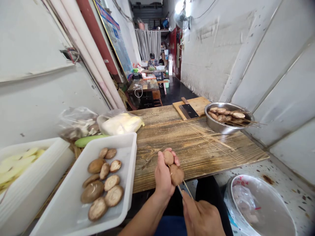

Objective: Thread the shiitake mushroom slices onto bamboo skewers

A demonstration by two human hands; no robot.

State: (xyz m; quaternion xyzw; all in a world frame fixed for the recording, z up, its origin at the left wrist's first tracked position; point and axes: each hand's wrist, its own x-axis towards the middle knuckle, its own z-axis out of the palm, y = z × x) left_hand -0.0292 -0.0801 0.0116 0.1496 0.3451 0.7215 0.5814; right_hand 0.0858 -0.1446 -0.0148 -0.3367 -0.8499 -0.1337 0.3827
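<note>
Two brown mushroom caps are in front of me at the table's near edge. My left hand (164,178) is closed around the farther mushroom cap (168,158), its fingers curled over the far side. The nearer mushroom cap (177,175) sits right below it, touching or almost touching. Two thin wooden skewers (187,189) run from the nearer cap down to my right hand (200,213), which grips their lower ends. How far the skewers go into the farther cap is hidden. Left of my hands, a white plastic tray (71,203) holds several loose mushrooms (114,196), some with the stem side up.
Loose skewers (211,139) lie on the wooden table (152,131). A steel bowl (221,127) holds skewered mushrooms at the right. Behind it rests a cleaver (189,110) on a cutting board (200,104). A lined bin (265,203) stands lower right; bagged food (120,123) lies left.
</note>
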